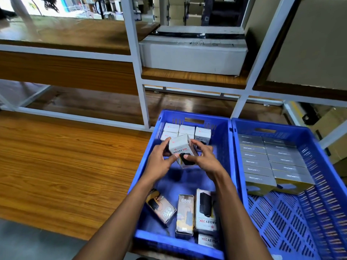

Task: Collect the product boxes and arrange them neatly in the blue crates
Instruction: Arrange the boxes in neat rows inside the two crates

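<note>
Loose boxes (185,214) lie flat at the near end of the left crate (221,139).
Above them, left hand (159,160) and right hand (203,158) grip a tilted white "HALLEY 20K" box (179,145) before a standing row (186,130); the right crate (319,166) holds grey boxes (270,158).

Your two bare forearms reach forward from the near edge and converge toward the middle. Your left hand (161,158) and right hand (201,158) face each other, fingers curled, thumbs nearly meeting, both pinching one white box (179,147) between them.
</note>
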`<move>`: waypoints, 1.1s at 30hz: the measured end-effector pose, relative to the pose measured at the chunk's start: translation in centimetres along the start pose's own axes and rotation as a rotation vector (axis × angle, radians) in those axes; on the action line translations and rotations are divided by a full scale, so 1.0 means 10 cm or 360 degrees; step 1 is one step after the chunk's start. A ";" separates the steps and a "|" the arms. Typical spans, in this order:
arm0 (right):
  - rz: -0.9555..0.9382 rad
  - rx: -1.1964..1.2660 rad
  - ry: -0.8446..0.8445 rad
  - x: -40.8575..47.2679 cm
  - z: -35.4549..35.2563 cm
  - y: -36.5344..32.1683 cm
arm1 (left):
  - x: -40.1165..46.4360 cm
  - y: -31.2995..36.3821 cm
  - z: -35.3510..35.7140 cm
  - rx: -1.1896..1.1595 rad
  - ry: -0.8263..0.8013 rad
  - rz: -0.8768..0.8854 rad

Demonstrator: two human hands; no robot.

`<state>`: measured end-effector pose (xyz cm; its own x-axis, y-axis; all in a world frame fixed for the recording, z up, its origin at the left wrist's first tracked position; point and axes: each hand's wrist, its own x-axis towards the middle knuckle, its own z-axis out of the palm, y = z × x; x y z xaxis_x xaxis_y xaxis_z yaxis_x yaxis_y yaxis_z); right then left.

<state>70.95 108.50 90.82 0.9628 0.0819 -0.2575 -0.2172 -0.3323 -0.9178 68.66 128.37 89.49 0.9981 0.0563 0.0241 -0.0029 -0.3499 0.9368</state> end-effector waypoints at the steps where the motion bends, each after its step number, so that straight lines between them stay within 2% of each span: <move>1: -0.0042 -0.0052 0.0043 0.03 -0.01 0.04 | 0.03 0.01 0.02 0.0048 -0.0002 0.0017; 5: -0.0176 -0.0019 0.0147 -0.04 -0.10 -0.08 | 0.12 0.20 0.15 0.0106 -0.0056 -0.0017; 9: -0.0124 -0.0018 0.0405 0.11 -0.21 0.10 | 0.18 0.43 0.33 0.0169 -0.0110 0.0087; 12: -0.0071 0.0058 0.0510 0.38 -0.25 0.40 | 0.28 0.44 0.44 0.0141 -0.0164 0.0062; 15: -0.0025 0.0085 0.0593 0.29 -0.20 0.23 | 0.38 0.41 0.52 0.0150 -0.0225 0.0088; 21: 0.0081 0.0162 0.0552 0.27 -0.06 0.06 | 0.54 0.28 0.69 0.0328 -0.0342 0.0155; 25: 0.0159 0.0201 0.0475 0.32 0.04 0.21 | 0.62 0.19 0.74 0.0636 -0.0326 0.0197; 33: 0.0284 0.0031 0.0294 0.35 0.00 0.32 | 0.65 0.00 0.75 0.0911 -0.0492 0.0225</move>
<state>73.65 107.73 86.99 0.9217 -0.1497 -0.3580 -0.3875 -0.3077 -0.8690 75.62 121.67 87.04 0.9623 -0.2679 -0.0479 -0.1876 -0.7804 0.5965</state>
